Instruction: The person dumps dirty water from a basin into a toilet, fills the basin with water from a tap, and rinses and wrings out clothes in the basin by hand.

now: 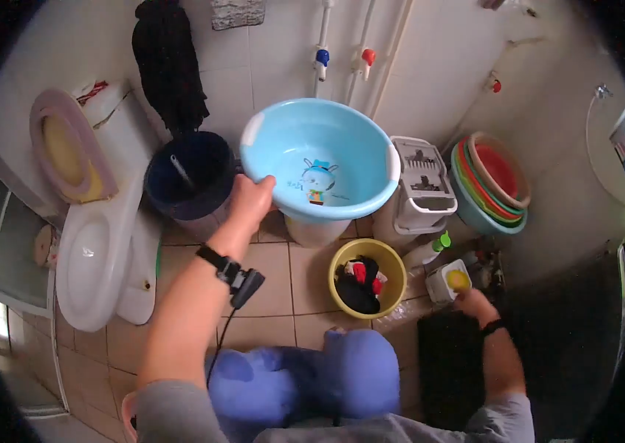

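Note:
My left hand [252, 198] is closed on the left rim of a light blue basin [356, 159], its fingers partly hidden. The basin has white grips and a cartoon rabbit on its bottom, and is tilted toward me above a pale bucket [317, 231]. Low on the right, my right hand [477, 306] is closed at a small yellow round object [458, 280] over a white square container [439, 286]. Whether that object is a scoop or a sponge I cannot tell. Between my hands, a yellow basin [337, 297] holds black, red and white cloths.
To the left are a toilet [92, 258] and a dark blue bucket [188, 196]. Stacked colored basins [486, 181] lean at the right wall beside a white storage box [424, 181]. A green-capped bottle [427, 249] stands near my right hand. My knees [368, 373] are in front.

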Demonstrator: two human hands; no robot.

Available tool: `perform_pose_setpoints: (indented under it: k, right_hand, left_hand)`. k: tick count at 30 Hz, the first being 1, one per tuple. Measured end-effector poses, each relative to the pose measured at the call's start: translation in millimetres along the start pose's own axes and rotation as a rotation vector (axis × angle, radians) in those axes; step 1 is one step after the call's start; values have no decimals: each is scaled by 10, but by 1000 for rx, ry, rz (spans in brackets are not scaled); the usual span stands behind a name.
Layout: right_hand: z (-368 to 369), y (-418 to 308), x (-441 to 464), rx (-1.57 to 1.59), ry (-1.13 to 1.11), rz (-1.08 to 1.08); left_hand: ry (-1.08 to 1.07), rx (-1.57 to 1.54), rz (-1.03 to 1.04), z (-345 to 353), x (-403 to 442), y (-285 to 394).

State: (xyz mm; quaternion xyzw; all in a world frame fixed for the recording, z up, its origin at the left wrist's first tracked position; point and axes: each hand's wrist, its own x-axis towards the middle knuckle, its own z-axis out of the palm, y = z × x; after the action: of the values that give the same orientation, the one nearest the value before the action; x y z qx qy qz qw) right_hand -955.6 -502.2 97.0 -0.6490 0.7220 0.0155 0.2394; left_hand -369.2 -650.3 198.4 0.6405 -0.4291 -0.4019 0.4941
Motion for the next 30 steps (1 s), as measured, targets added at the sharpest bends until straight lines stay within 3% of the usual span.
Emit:
perform_pose_setpoints:
  k: [1, 2, 4, 6, 8, 14, 16, 17, 20, 23, 25, 26, 29, 30]
  right_hand:
    - [-134, -251, -99, -224, 83, -61]
    - [-117, -405, -19, -220, 77, -53]
    - [-173, -727, 88, 256, 65, -132]
    - [-538, -1249, 305, 125, 25, -139]
    - [-739, -1706, 413, 223, 207, -303]
    - [-1641, -3385, 1159, -378, 815, -659]
    - [-1782, -3767, 1589, -375, 987, -787]
    - [-1839, -3968, 1782, -316, 1022, -730]
    - [-2008, -4379, 2531, -117, 1064, -557]
    - [-2157, -4573, 3234, 0, 1060, -545]
    - [-2305, -4640, 3458, -119, 874, -444]
    - [-2453, -4453, 3883, -104, 844, -596]
    - [-2465, -4467, 3623, -279, 918, -587]
    - [-2537, -4422, 3640, -295, 869, -692]
  left_hand:
    - [12, -6, -4, 46, -42, 7]
    - [24, -10, -20, 169, 38, -120]
    - [65, 56, -23, 282, 154, -250]
    - [122, 136, -17, 597, 344, -276]
    - [75, 132, -3, 496, 262, -234]
    - [17, 73, 69, 283, 445, -337]
    - [4, 57, 81, 263, 424, -319]
    - [-18, 78, 67, 258, 420, -310]
    - [-24, 149, 102, 360, 550, -531]
    - [-29, 181, 155, 363, 551, -646]
    - [-51, 187, 190, 378, 550, -676]
    - [-52, 190, 168, 376, 542, -671]
    - [-85, 95, 135, 404, 520, -609]
    - [-75, 76, 115, 414, 521, -607]
